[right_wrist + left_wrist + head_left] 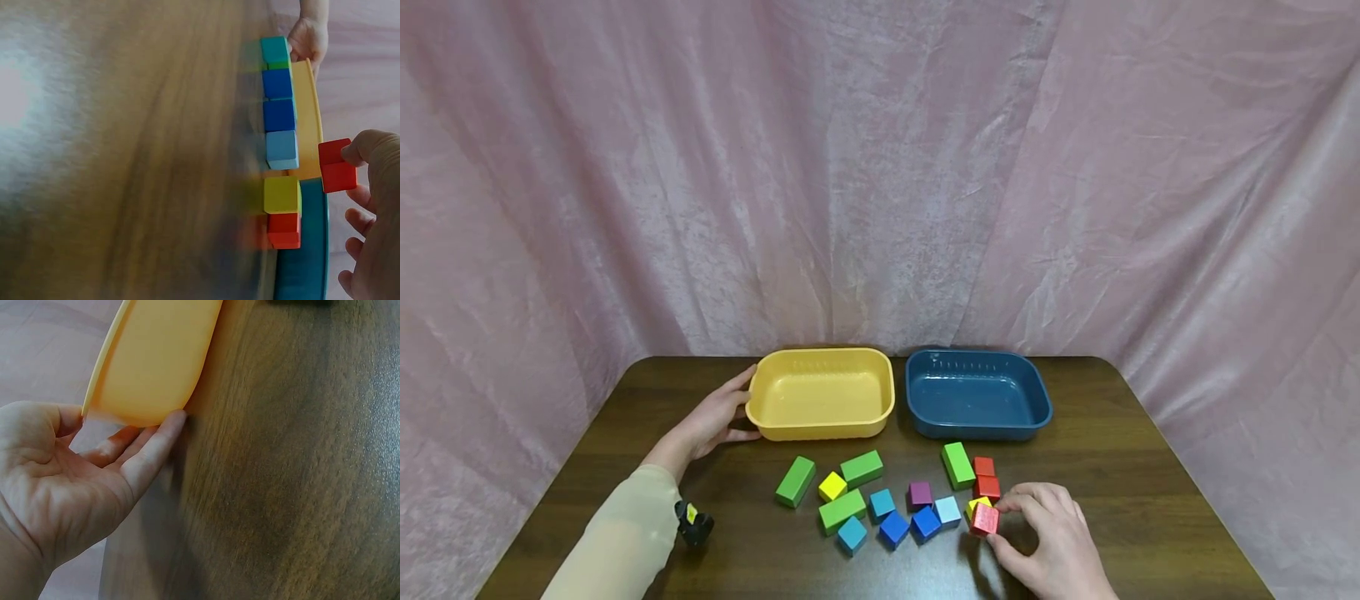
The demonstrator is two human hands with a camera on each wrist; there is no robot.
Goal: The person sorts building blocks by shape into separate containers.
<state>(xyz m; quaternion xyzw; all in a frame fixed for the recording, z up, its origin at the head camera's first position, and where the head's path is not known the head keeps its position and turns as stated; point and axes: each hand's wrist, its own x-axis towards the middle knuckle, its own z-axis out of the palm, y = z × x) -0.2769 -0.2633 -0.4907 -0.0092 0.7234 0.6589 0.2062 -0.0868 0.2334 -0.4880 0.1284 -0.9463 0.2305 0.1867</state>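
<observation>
In the head view, my right hand (1060,537) pinches a red cube (985,520) between thumb and fingertips, close to a yellow cube (977,506). Seen from the right wrist, that red cube (339,176) is apart from the row of cubes. My left hand (711,418) holds the left end of the yellow tray (822,432). From the left wrist, one digit meets the tray's rim and other fingers (153,447) lie against its lower edge. Two more red cubes (987,487) lie just beyond my right hand, next to a green block (958,465).
A dark blue tray (977,432) stands right of the yellow one. Before the trays lie several green blocks (795,481), a purple cube (920,495), blue cubes (894,529), teal cubes (852,535) and a pale blue cube (947,511). Pink curtain (880,167) hangs behind the table.
</observation>
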